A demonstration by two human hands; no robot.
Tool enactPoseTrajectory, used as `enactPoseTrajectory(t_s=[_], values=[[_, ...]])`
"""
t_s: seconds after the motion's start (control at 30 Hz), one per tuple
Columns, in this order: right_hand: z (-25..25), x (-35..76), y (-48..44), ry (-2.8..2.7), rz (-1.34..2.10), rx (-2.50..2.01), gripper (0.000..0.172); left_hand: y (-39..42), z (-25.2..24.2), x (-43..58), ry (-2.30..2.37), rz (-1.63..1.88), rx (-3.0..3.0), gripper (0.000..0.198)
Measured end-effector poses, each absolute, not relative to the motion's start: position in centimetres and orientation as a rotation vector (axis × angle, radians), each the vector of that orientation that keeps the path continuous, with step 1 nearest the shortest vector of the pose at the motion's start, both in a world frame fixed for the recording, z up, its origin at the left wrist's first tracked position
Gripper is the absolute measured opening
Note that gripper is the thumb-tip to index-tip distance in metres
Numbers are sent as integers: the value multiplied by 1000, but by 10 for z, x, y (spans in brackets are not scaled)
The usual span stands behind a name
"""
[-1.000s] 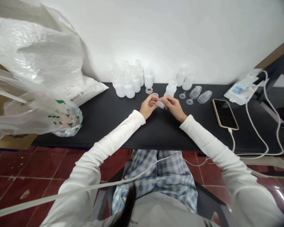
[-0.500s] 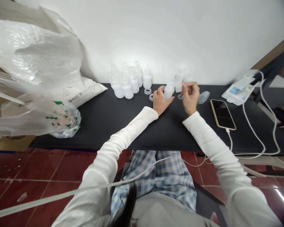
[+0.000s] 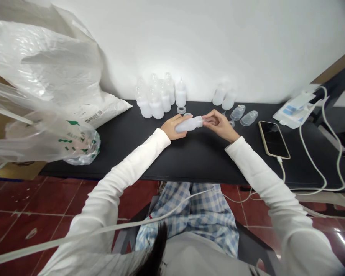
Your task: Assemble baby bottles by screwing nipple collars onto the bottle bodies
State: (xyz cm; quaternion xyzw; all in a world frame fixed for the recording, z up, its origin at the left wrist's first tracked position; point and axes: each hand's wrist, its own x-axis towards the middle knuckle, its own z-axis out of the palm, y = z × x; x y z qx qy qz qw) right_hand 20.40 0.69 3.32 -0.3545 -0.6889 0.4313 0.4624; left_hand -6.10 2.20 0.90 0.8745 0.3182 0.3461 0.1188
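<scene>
My left hand (image 3: 174,128) grips a frosted plastic baby bottle (image 3: 189,124), which lies sideways above the black table (image 3: 201,161). My right hand (image 3: 220,124) closes around the bottle's neck end, and its fingers hide the tip. A small translucent ring (image 3: 181,110) lies just beyond my left hand, below a group of several upright frosted bottles (image 3: 156,100). Two more frosted bottles (image 3: 224,96) stand beyond my right hand. Nearby lie transparent moulded pieces (image 3: 243,115).
A large white plastic bag (image 3: 43,65) and a white sack (image 3: 103,111) fill the left side. A black phone (image 3: 274,140) lies to the right on a charging cable. A white packaged device (image 3: 293,111) with white cables sits at the far right, against the wall.
The bottle that stood upright on the table is now lying sideways between my hands. My hands have come back together after being apart, and the small transparent piece is no longer visible.
</scene>
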Motion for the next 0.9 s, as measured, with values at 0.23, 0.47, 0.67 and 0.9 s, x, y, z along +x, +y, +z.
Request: enactPoseTrajectory(t_s=[0.23, 0.47, 0.67, 0.9], values=[[26, 200, 5, -1794, 1028, -846, 33, 32, 20, -64, 849, 791, 1939, 63], [27, 193, -3, -1781, 1078, -794, 37, 35, 35, -73, 788, 350, 1195, 58], [26, 185, -8, -1834, 951, -884, 40, 36, 37, -75, 811, 353, 1206, 59], [36, 185, -12, -1951, 692, -1273, 74, 20, 32, -60, 844, 837, 2090, 68]])
